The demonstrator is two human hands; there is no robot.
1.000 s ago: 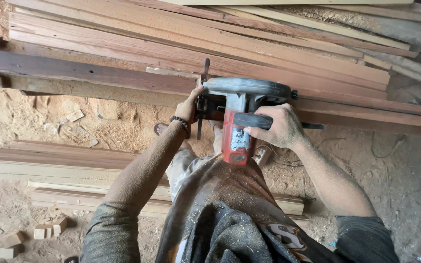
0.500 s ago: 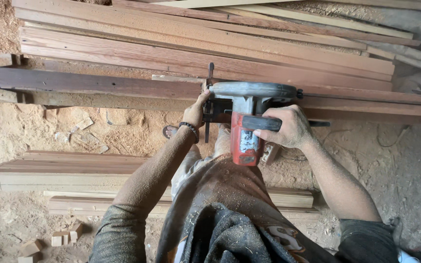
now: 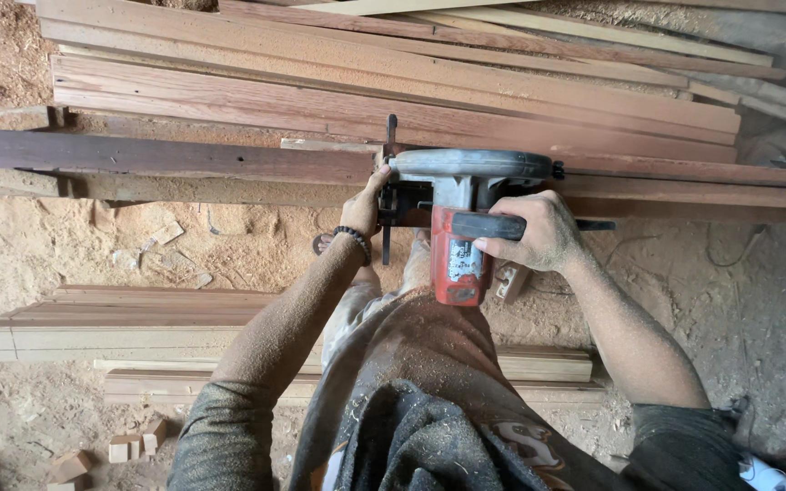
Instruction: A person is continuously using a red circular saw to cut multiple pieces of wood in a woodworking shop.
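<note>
Head view: saw [image 3: 461, 214] sits on the dark plank [image 3: 166, 156], red body pointing back toward the person, crosswise to the plank's length. Right hand [image 3: 539, 232] grips its black handle; left hand [image 3: 364, 207] closed on its base edge.

Right hand [image 3: 539, 232] wraps black handle of red-bodied circular saw [image 3: 461, 214] resting on long dark wooden plank [image 3: 166, 156]; left hand [image 3: 366, 205] steadies its front.
</note>
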